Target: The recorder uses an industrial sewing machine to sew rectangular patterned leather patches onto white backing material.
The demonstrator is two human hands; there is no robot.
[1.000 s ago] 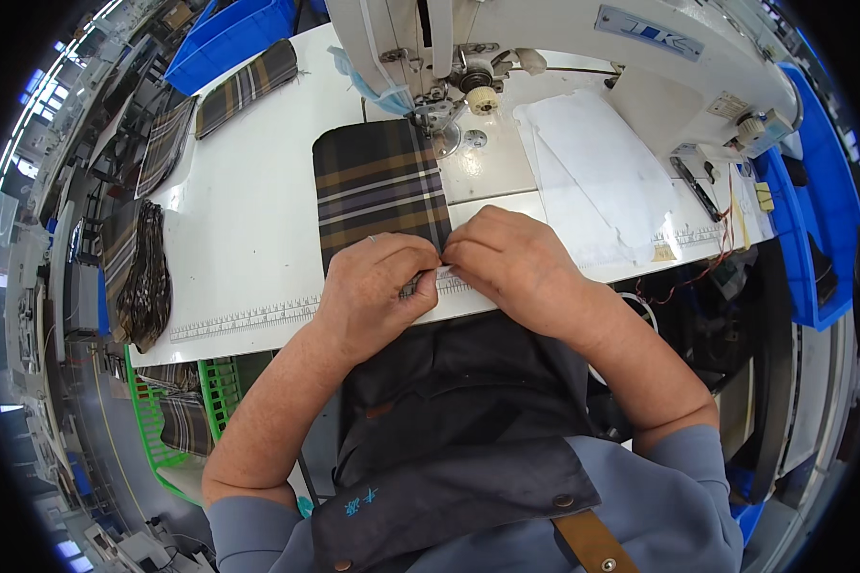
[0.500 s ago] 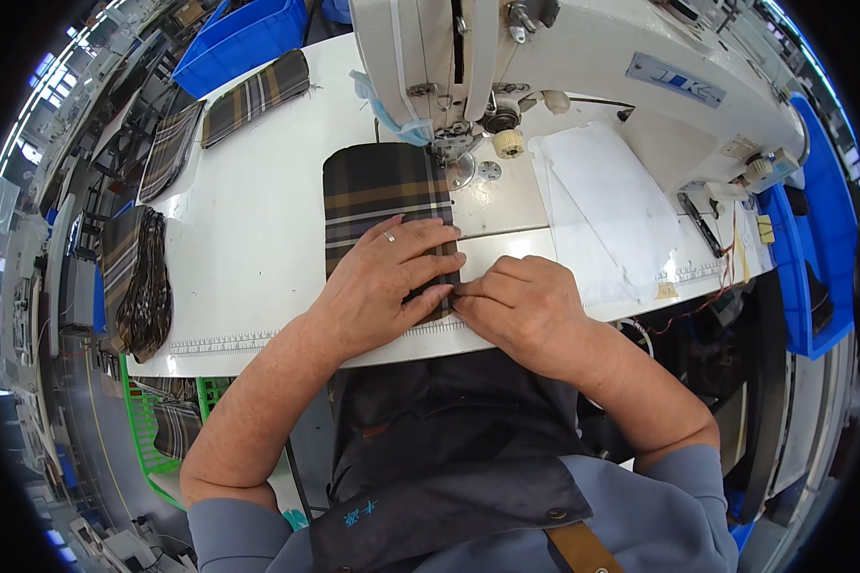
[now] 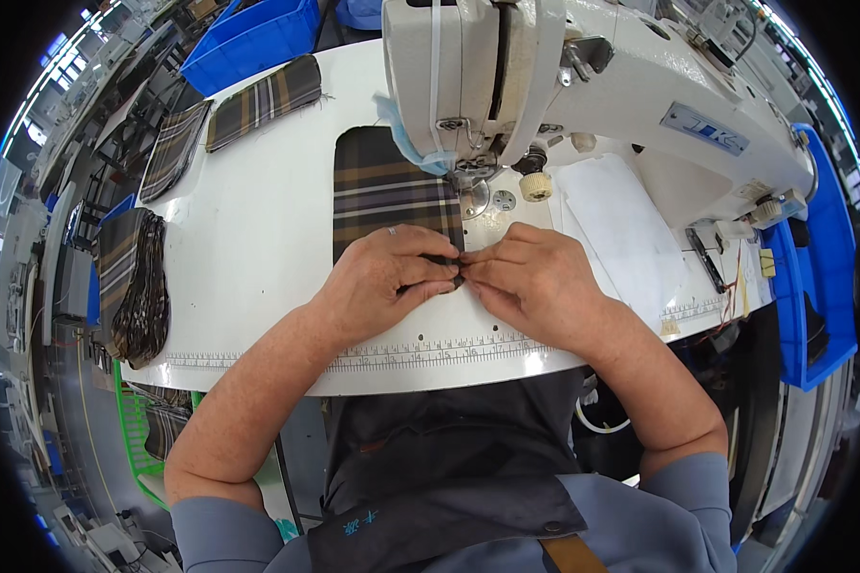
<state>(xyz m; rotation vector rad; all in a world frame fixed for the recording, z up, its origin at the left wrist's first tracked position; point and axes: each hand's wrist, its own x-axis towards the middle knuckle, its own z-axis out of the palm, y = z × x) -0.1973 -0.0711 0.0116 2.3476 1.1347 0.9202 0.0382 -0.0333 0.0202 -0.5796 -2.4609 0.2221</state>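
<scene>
A dark plaid fabric piece (image 3: 392,181) lies lengthwise on the white sewing table (image 3: 248,248), its far end beside the presser foot (image 3: 473,180) of the sewing machine (image 3: 688,76). My left hand (image 3: 382,277) rests over the near end of the fabric, fingers bent and closed on its right edge. My right hand (image 3: 535,282) meets it there, thumb and fingers pinching the same edge. The fingertips almost touch, and they hide part of the fabric corner.
More plaid pieces (image 3: 263,100) and a thick plaid stack (image 3: 129,286) are on the left. Blue bins (image 3: 248,48) stand at back left and at right (image 3: 812,344). White paper sheets (image 3: 621,239) and a black tool (image 3: 705,258) lie right. A green basket (image 3: 139,430) is below the table.
The fabric has moved away from me, toward and beside the needle area. My left hand spread over it half a second ago and is now curled at the edge. The view has shifted slightly.
</scene>
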